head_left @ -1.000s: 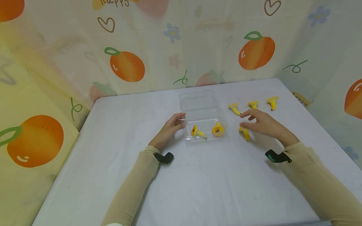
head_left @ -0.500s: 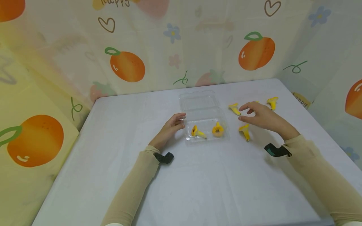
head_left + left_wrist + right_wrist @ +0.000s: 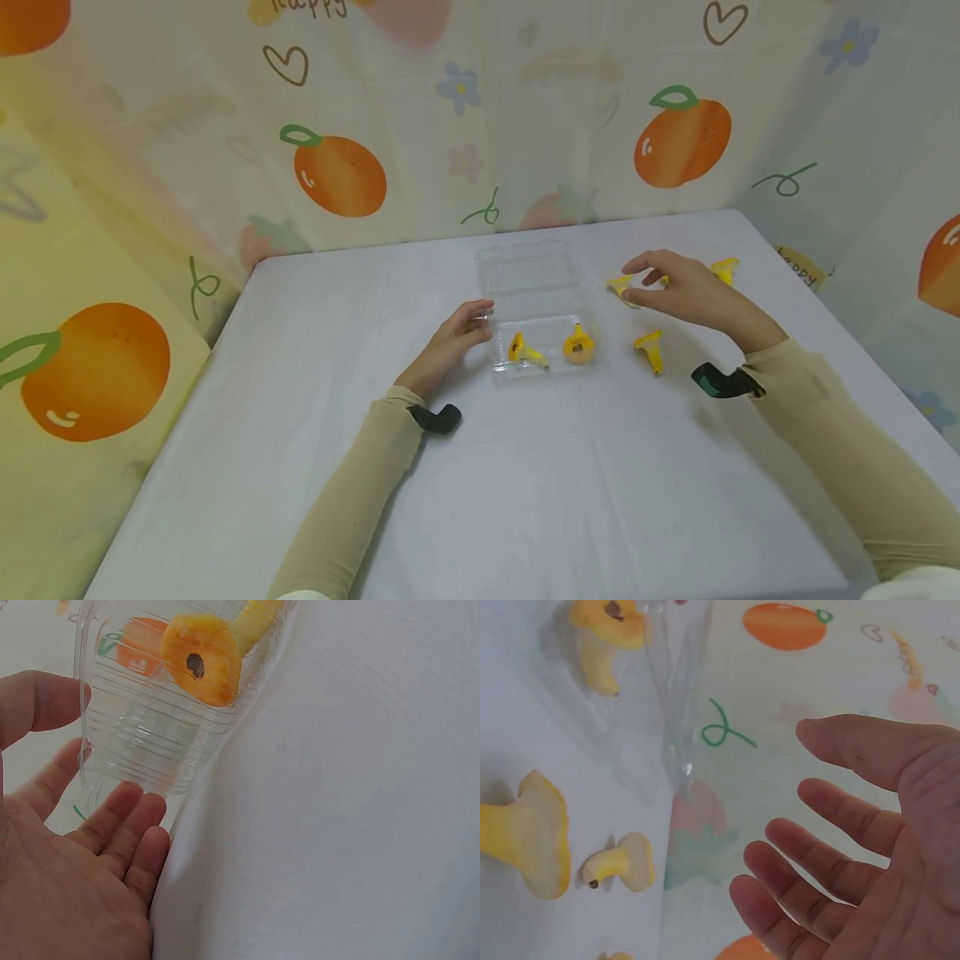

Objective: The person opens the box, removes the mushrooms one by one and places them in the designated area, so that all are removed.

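Observation:
An open clear plastic clamshell box [image 3: 551,327] stands mid-table, its lid folded back. Inside lie two yellow trumpet-shaped mushrooms, one tipped sideways [image 3: 528,352], the other with its cap [image 3: 578,344] facing the camera. My left hand [image 3: 448,342] touches the box's left rim; its thumb and fingers stay loosely extended in the left wrist view. Above the table on the right is my right hand [image 3: 686,292], fingers spread and nothing between them. It partly covers a mushroom [image 3: 621,287] near its fingertips and another behind it.
One mushroom [image 3: 650,352] lies right of the box, nearer the front. Another mushroom [image 3: 725,270] is at the far right, partly behind the right hand. A fruit-printed cloth [image 3: 510,125] hangs behind the white table [image 3: 525,500].
My right hand has moved away from the front mushroom, back and slightly left toward the rear ones, uncovering the front one. My left hand and the box have stayed put.

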A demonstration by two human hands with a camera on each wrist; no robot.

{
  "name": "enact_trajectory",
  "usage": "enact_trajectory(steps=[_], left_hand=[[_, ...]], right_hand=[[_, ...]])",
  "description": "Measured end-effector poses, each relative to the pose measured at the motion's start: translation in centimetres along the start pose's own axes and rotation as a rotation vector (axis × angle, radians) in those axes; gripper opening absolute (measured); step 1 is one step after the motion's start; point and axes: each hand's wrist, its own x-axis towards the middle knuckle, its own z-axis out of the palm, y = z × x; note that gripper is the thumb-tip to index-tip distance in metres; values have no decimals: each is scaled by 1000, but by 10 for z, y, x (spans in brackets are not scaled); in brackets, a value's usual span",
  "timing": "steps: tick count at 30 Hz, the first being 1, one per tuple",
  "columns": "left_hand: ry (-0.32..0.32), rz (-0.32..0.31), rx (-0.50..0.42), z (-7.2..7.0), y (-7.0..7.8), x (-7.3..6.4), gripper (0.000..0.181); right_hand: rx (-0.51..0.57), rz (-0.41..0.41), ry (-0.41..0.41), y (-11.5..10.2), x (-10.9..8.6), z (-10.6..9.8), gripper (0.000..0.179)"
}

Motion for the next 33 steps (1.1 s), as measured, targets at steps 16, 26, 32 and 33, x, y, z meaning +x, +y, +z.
enact_trajectory(steps=[16,26,32,33], left_hand=[[-13,13,1,-2,-3,1,55],[-8,10,-2,-2,-4,1,56],[-6,8,2,-2,-2,0,56],[-7,8,1,-2,-2,0,56]], right_hand=[[80,-84,12,-20,11,2,41],[116,-135,-5,-39,21,5,39],[128,-159,-9,-48,25,7,36],[136,-160,-11,-49,25,8,37]])
